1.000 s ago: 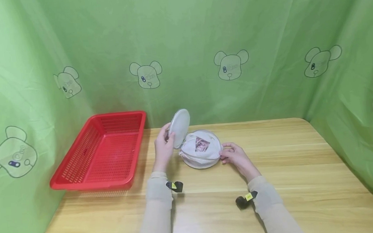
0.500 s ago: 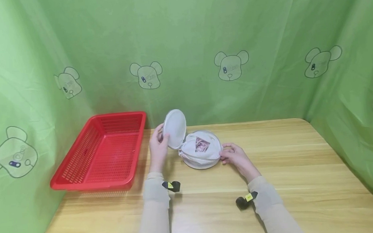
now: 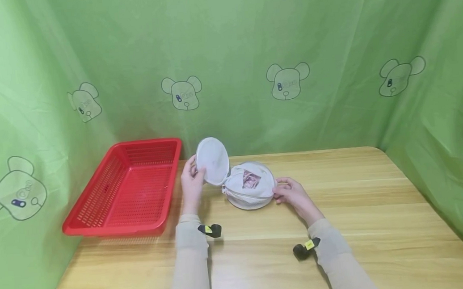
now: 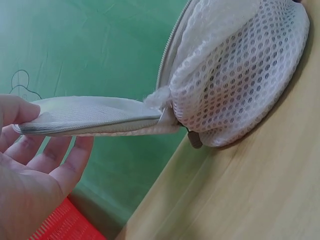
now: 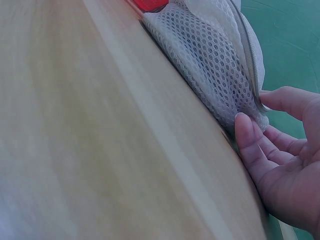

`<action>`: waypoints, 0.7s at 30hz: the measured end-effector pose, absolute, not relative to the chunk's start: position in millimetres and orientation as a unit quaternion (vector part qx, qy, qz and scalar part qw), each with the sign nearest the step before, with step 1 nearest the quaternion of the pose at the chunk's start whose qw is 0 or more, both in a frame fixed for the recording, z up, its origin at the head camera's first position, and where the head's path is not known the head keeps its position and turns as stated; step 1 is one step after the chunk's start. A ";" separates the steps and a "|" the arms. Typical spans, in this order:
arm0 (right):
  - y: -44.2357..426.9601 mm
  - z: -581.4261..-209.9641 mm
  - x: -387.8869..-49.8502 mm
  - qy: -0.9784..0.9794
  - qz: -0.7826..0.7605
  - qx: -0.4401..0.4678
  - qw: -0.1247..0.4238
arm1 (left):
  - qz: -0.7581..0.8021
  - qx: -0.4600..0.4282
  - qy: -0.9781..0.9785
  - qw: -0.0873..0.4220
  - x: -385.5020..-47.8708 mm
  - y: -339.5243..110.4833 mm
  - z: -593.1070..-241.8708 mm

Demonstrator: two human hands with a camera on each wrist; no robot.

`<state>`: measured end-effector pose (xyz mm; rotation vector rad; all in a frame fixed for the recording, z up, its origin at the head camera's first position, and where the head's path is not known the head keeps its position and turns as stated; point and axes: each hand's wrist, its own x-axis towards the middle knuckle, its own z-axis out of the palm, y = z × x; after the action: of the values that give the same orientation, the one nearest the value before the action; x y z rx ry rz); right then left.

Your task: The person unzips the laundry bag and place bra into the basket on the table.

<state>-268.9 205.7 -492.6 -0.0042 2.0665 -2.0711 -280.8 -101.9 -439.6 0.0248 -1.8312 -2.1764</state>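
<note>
A round white mesh laundry bag [image 3: 248, 201] rests on the table, its zipped lid [image 3: 212, 160] raised and tilted to the left. Through a squarish opening in its top, crumpled pinkish fabric [image 3: 251, 179] shows. My left hand [image 3: 191, 183] pinches the lid's outer edge; in the left wrist view the thumb lies on one face, with the fingers beneath. A zipper pull [image 4: 195, 139] hangs by the hinge. At the opposite side, my right hand [image 3: 295, 197] pinches the bag's rim between thumb and fingers, beside the zipper [image 5: 252, 65] in the right wrist view.
A red plastic basket [image 3: 167, 202] with perforated walls stands at the left of the wooden table [image 3: 338, 168], close to my left hand. Green curtain [image 3: 237, 117] printed with bear heads encloses the back and both sides.
My left hand has moved left, swinging the lid further away from the bag so its flat face shows more. The right hand and the bag's body have stayed in place.
</note>
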 end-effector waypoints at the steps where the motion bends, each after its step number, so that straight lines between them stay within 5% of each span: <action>1: 205.9 -492.9 -268.9 0.702 -0.704 -0.001 0.108 | -0.759 0.012 -0.634 0.147 -281.5 -102.3 -440.4; 21: 205.6 -497.0 -271.3 0.704 -0.703 0.001 0.102 | -0.758 0.053 -0.621 0.189 -290.3 -105.9 -454.0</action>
<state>-271.3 205.6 -497.0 0.0042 2.0787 -2.0737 -290.3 -105.9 -454.0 0.1504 -1.7477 -2.1328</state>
